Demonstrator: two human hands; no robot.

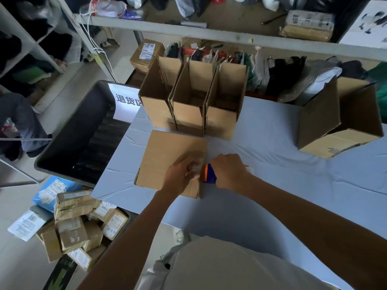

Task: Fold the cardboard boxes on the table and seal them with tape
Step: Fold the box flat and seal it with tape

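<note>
- Folded cardboard box (167, 155) is lying flaps-closed on the near-left part of the desk (261, 143), in front of a row of three open boxes (189, 101).
- Right hand (228, 170) is wrapping its grip around a blue-and-orange tape dispenser (209, 173), which is sitting against the box's right edge.
- Left hand (182, 174) is resting on the box top just beside the dispenser. It is motion-blurred, so I cannot tell whether its grip is pinching tape or pressing flat.
- Risk: the box is sitting near the desk's left edge, so a pull on the dispenser could be sliding it or skewing the tape line if the left hand is not bearing down.
- Risk: tape could be wrinkling or missing the flap seam, since the seam is hidden under the hands.
- Writing: white sign (128, 99) beside the dark bin (69, 132) is reading "退货区", with its right part cut off by the boxes.
- Floor parcels (73, 227) are carrying shipping labels, whose print is too small to read reliably.
</note>
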